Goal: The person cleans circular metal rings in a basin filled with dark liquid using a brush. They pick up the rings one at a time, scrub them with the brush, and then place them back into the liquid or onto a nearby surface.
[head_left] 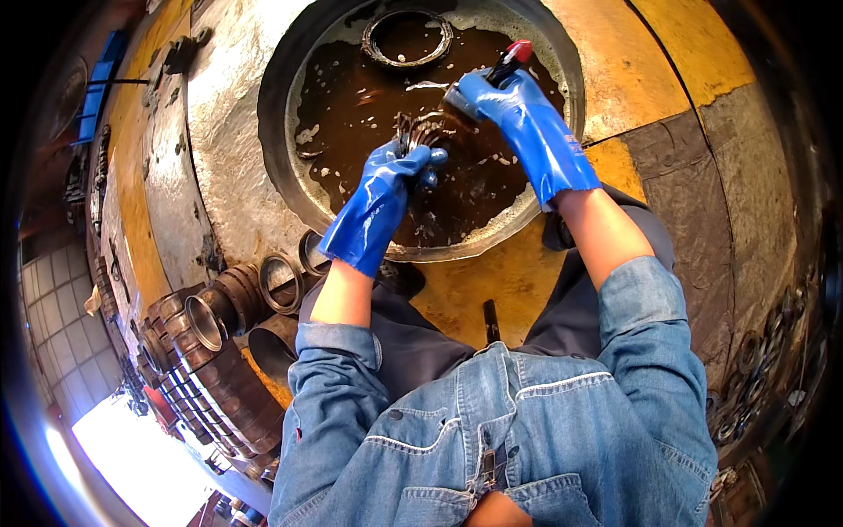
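The left hand [399, 171], in a wet blue glove, has its fingers closed round a ribbed metal ring part [420, 132], held just above the dark brown liquid near the middle of the round wash basin [263, 105]; the right hand [496, 97], gloved the same, grips a red-tipped brush [509, 61] at about two o'clock from the part, its bristle end touching it; another metal ring [407, 37] lies in the liquid at twelve o'clock; rusty metal sleeves [219, 307] sit at eight o'clock outside the basin.

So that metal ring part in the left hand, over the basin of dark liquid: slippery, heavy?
Likely slippery: the ring part and the left hand glove look wet from the dark liquid. Probably stiff and heavy for its size, being metal. Set on edge, it might roll.
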A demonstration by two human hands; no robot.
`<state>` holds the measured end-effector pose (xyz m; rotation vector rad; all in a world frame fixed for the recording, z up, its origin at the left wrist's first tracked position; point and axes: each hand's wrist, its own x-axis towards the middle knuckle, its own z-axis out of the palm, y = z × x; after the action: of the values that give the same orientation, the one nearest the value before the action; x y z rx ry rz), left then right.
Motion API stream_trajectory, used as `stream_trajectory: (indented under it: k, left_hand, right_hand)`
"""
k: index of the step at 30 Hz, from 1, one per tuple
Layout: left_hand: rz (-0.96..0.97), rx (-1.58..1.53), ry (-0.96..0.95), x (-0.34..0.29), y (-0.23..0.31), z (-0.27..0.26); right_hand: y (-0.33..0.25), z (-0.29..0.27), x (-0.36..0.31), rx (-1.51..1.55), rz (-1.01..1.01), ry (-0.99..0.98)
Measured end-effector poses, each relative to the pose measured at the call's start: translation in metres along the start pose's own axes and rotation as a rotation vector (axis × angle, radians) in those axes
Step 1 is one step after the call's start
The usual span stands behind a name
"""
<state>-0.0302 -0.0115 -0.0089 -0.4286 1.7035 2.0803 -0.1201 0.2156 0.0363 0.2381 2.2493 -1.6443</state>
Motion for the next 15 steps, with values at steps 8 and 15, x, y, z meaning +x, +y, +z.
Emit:
stream_trajectory:
  k: [8, 15]
  left_hand:
    - [-0.149, -0.17, -0.103, -0.017, -0.009, -0.018]
    - [-0.199, -0.013, 0.084, -0.021, 0.006, -0.031]
  right_hand:
    - [0.038, -0.011, 0.018, -0.047, -0.061, -0.076]
    - [0.036, 0.022, 0.01, -0.256, 0.098, -0.201]
